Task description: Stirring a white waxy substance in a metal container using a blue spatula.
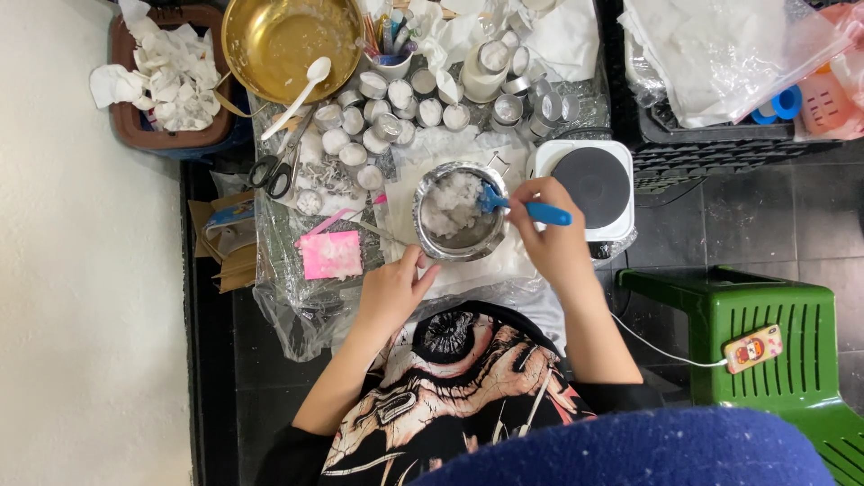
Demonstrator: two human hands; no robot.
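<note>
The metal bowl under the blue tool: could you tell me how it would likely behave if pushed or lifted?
The metal bowl looks thin, so probably light despite its white lumps. It sits on plastic sheeting, so it may slide; the left hand touches its rim, perhaps steadying it. The right hand digs in with the blue tool, which could tip it.

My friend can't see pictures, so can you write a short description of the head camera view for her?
Seen from above, a person's right hand holds a blue-handled tool in a small metal bowl of white flakes, with the left hand at the bowl's near rim. Around it sit small round metal cups, scissors, a brass bowl and an electric hotplate.
</note>
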